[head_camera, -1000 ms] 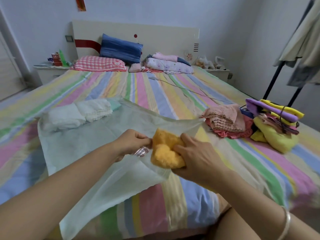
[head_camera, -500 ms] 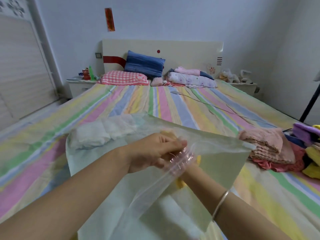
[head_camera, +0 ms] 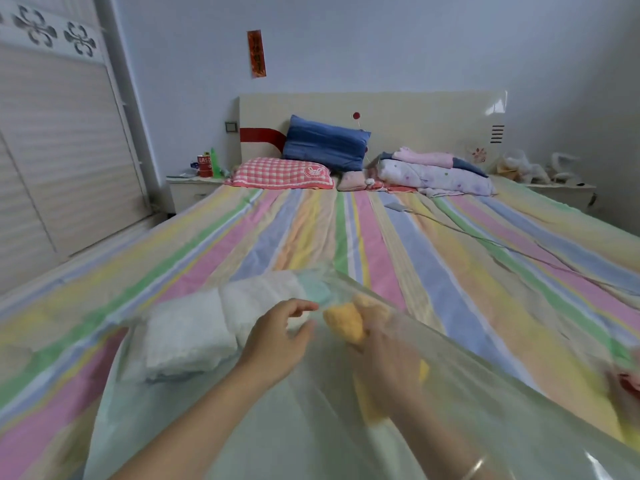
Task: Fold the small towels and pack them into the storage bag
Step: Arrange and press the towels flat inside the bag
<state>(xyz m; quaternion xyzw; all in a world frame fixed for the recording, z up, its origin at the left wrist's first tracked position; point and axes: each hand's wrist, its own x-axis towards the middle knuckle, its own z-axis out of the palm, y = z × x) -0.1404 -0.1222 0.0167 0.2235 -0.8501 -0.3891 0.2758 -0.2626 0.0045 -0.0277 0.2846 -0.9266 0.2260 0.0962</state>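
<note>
Right hand (head_camera: 388, 355): I see it reaching inside the clear storage bag (head_camera: 519, 427), closed around the yellow towel (head_camera: 346, 323); film blurs it.
Left hand (head_camera: 277, 341): fingers loosely spread over the bag, gripping nothing I can make out.
Bed (head_camera: 433, 244): striped sheet under everything.
Storage bag: spread across the near bed.
White towels (head_camera: 194, 327): folded, within the bag's left side, beside my left hand.
Yellow towel: inside the bag, right of the white towels.
</note>
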